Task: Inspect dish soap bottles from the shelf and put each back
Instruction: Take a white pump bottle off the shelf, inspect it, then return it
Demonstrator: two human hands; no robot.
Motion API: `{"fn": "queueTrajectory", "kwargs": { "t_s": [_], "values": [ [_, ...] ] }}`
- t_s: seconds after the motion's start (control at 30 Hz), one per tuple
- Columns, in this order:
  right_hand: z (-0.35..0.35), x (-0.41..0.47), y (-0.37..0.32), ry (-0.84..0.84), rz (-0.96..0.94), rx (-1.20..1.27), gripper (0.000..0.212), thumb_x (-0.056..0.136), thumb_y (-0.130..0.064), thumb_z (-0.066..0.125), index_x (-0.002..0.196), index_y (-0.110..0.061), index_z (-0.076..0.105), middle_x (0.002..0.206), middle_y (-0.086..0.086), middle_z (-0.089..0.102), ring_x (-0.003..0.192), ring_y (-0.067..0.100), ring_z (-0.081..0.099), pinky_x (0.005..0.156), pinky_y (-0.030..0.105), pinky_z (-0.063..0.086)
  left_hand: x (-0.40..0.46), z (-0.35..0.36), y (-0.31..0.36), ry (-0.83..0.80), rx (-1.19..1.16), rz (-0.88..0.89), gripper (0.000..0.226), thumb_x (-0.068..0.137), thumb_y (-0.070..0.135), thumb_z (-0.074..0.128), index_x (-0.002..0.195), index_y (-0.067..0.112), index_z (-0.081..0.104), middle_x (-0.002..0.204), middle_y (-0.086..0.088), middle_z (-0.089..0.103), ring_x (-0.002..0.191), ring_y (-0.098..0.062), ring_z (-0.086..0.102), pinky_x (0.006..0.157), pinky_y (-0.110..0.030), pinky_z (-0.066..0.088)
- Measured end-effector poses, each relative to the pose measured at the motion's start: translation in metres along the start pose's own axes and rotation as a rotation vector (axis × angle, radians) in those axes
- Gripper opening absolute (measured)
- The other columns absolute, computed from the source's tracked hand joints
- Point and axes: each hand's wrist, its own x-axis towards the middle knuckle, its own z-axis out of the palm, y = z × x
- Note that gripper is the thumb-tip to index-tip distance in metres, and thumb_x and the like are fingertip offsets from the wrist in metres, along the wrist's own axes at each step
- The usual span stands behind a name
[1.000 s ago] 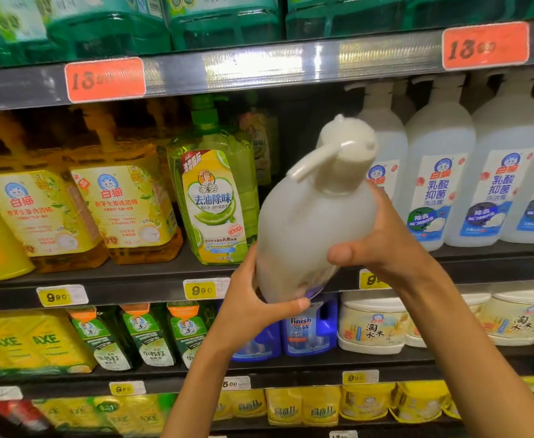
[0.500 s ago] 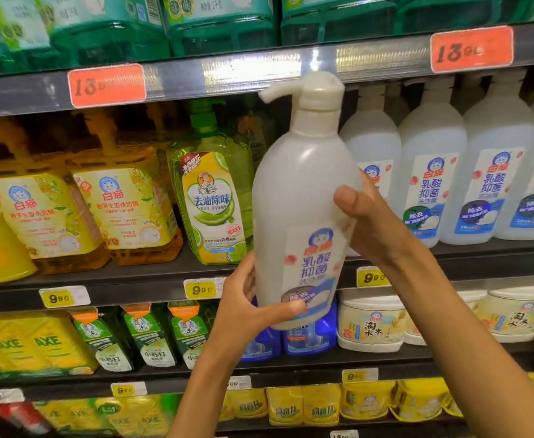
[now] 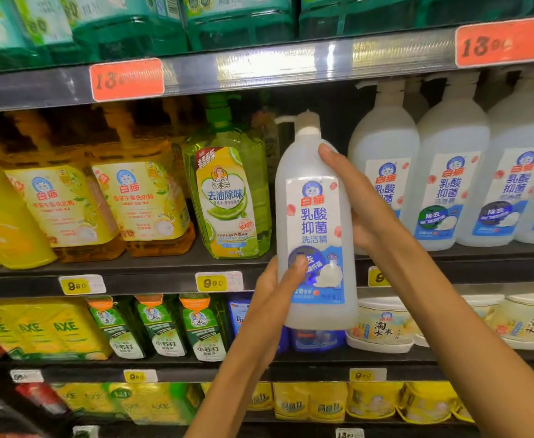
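Note:
I hold a white pump bottle of dish soap (image 3: 314, 222) upright in front of the middle shelf (image 3: 151, 273), its blue-and-white label facing me. My left hand (image 3: 278, 292) grips its lower left side, thumb pressed on the label. My right hand (image 3: 358, 200) wraps the bottle's right side near the shoulder, thumb on the front. The bottle's base hangs below the shelf edge, in front of a gap in the row.
Matching white pump bottles (image 3: 449, 191) stand on the shelf to the right. A green pump bottle (image 3: 229, 197) and yellow bottles (image 3: 139, 197) stand to the left. Teal packs (image 3: 132, 23) fill the shelf above. Green bottles and white tubs (image 3: 382, 324) sit below.
The bottle went from tilted with its back to me to upright with the label facing me, and it now sits lower and closer to the shelf gap.

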Motion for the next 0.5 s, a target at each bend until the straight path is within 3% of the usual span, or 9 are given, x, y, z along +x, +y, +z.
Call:
{"fn": "queueTrajectory", "kwargs": {
  "t_s": [0.2,0.4,0.5],
  "values": [
    [0.009,0.023,-0.017,0.092,-0.201,-0.119,0.030,0.094,-0.042,0.056,0.104,-0.014,0.056,0.085,0.008,0.070,0.075,0.018,0.070,0.074,0.034,0.058,0.034,0.000,0.012,0.055,0.083,0.193,0.050,0.070,0.051,0.065,0.115,0.030,0.058,0.110,0.001,0.072,0.099,-0.016,0.069,0.078,-0.032,0.058],
    [0.010,0.037,-0.021,0.185,-0.246,-0.245,0.043,0.094,-0.049,0.052,0.114,-0.011,0.052,0.091,0.010,0.073,0.077,0.018,0.074,0.064,0.027,0.058,0.062,-0.003,0.017,0.101,0.167,0.315,0.039,0.072,0.042,0.062,0.110,0.031,0.056,0.103,0.009,0.071,0.092,-0.007,0.070,0.069,-0.020,0.056],
    [0.005,0.042,-0.016,0.246,-0.251,-0.274,0.037,0.093,-0.052,0.052,0.105,-0.017,0.051,0.097,0.012,0.072,0.082,0.018,0.073,0.070,0.030,0.060,0.075,-0.003,0.014,0.103,0.220,0.331,0.027,0.080,0.030,0.061,0.107,0.032,0.054,0.097,0.016,0.068,0.085,0.001,0.069,0.065,-0.014,0.053]
  ]
}}
